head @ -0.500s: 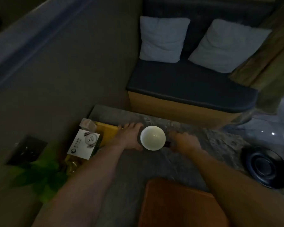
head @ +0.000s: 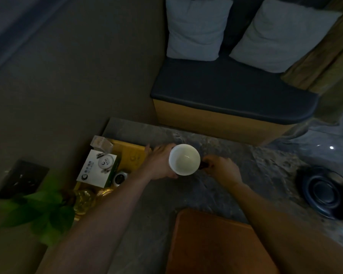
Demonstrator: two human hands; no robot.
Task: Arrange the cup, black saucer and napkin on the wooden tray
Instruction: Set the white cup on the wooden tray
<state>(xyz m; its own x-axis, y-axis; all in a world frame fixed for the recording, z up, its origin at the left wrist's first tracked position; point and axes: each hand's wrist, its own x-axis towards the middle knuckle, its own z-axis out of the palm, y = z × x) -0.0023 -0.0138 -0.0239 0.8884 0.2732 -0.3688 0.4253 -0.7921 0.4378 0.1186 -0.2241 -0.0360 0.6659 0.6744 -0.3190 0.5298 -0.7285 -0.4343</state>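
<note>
A cup [head: 184,159] with a white inside and a dark handle is held over the grey stone table [head: 255,167]. My left hand [head: 158,162] wraps its left side. My right hand [head: 222,169] pinches the handle on its right. The brown wooden tray [head: 212,244] lies at the near edge below the cup, with nothing on its visible part. The black saucer [head: 325,192] rests at the table's right end, apart from both hands. No napkin shows in the dim view.
A yellow tray [head: 131,155] at the table's left carries a white-and-green box [head: 96,169], a clear box, a small tin and glass jars. A green plant [head: 42,210] stands at the lower left. A dark bench with two pillows [head: 234,88] sits behind the table.
The cup and both hands have stayed nearly in place, with only a slight drift of the view. Both grips are unchanged.
</note>
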